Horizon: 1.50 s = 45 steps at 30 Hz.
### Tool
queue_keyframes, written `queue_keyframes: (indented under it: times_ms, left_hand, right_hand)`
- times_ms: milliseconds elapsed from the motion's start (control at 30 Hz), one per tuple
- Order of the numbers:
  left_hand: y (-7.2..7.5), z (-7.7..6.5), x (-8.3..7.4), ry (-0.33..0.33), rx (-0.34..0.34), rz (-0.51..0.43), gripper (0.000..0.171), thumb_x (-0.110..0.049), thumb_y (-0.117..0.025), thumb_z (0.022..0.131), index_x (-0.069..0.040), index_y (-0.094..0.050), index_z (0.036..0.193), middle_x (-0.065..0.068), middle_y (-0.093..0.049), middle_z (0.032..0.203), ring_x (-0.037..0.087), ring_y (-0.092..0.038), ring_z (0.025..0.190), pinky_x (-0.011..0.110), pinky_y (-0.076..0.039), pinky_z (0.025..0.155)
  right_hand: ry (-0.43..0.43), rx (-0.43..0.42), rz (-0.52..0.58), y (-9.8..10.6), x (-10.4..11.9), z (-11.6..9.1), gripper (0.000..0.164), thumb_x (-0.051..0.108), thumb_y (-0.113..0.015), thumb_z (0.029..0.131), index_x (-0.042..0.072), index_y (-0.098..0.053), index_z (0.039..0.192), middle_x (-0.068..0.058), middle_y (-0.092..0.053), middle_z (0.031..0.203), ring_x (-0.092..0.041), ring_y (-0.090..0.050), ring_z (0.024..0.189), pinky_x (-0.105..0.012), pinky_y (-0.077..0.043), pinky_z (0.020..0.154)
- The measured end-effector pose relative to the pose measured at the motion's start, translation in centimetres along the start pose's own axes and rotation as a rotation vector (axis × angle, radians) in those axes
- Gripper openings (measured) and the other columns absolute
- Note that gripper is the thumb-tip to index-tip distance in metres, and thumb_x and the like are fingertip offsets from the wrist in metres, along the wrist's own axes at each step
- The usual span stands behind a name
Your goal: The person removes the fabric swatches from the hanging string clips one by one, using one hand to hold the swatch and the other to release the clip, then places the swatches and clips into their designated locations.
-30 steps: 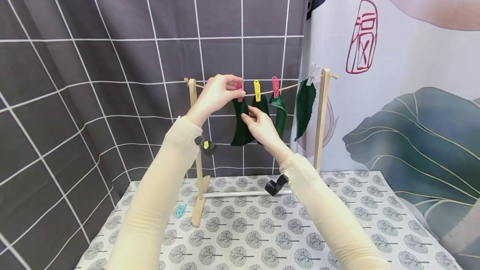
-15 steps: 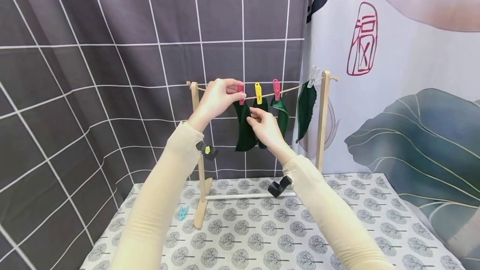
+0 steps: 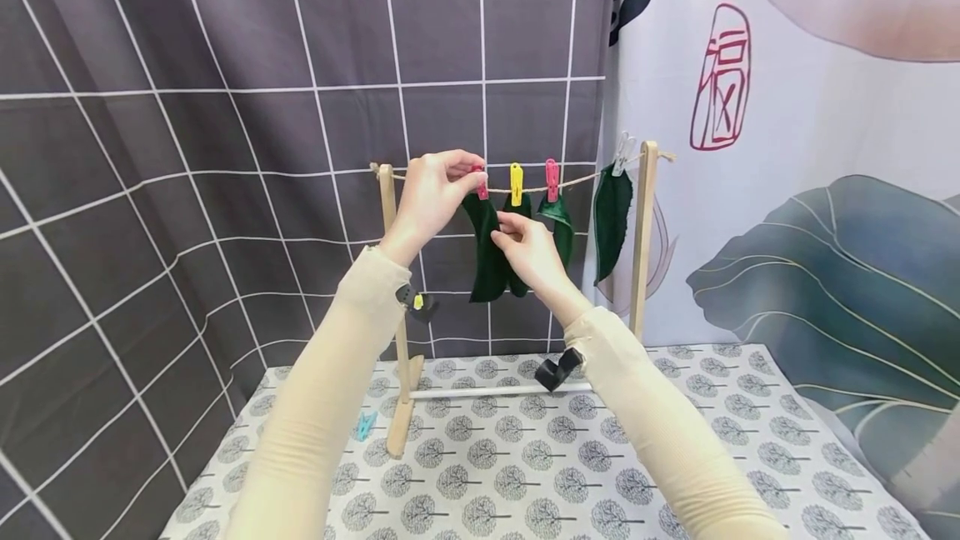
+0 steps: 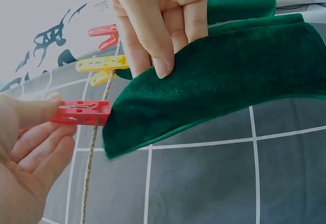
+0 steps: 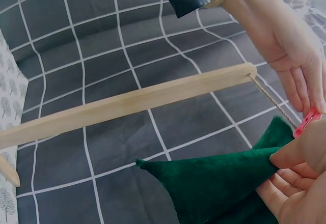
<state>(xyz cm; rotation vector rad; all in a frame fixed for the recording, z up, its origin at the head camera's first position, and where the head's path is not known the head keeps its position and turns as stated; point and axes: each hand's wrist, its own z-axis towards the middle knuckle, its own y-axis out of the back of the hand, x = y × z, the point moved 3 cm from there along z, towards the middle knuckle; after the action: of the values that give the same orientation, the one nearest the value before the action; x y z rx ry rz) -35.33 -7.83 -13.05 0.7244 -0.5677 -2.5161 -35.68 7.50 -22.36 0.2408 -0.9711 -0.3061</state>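
Note:
My left hand (image 3: 435, 194) pinches a red clothespin (image 4: 84, 112) by its handle end, thumb on one side and fingers on the other. The tip of the pin meets the top edge of a dark green velvet cloth (image 4: 219, 76), right where the rope (image 4: 90, 168) passes. Lower down on the same cloth, my right hand (image 3: 534, 252) pinches its side edge between thumb and fingers. In the right wrist view the velvet (image 5: 214, 183) hangs from those fingers with a pointed corner. Part of the red pin is hidden behind my left fingers in the head view.
The rope runs between two wooden posts (image 3: 643, 240). Yellow (image 3: 516, 184), pinkish-red (image 3: 552, 182) and clear (image 3: 622, 154) clothespins hold further green cloths (image 3: 612, 219) to the right. A blue clothespin (image 3: 365, 426) lies on the tree-patterned tablecloth (image 3: 480, 482) near the left foot.
Both hands keep their grips and stay nearly in place. The left hand has risen slightly with the red clothespin over the last half second.

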Motion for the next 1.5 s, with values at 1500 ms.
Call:
queue_keyframes:
  times_ms: [1500]
  left_hand:
    - [3.8, -4.1, 0.5, 0.002, -0.055, -0.100, 0.044, -0.009, -0.079, 0.088, 0.000, -0.067, 0.129, 0.015, -0.072, 0.114, 0.024, -0.070, 0.105, 0.028, -0.054, 0.094]
  right_hand:
    - [-0.065, 0.088, 0.143, 3.3, -0.5, -4.3, 0.042, 0.015, -0.066, 0.099, 0.003, -0.059, 0.139, -0.018, -0.069, 0.121, -0.024, -0.065, 0.112, -0.037, -0.051, 0.100]
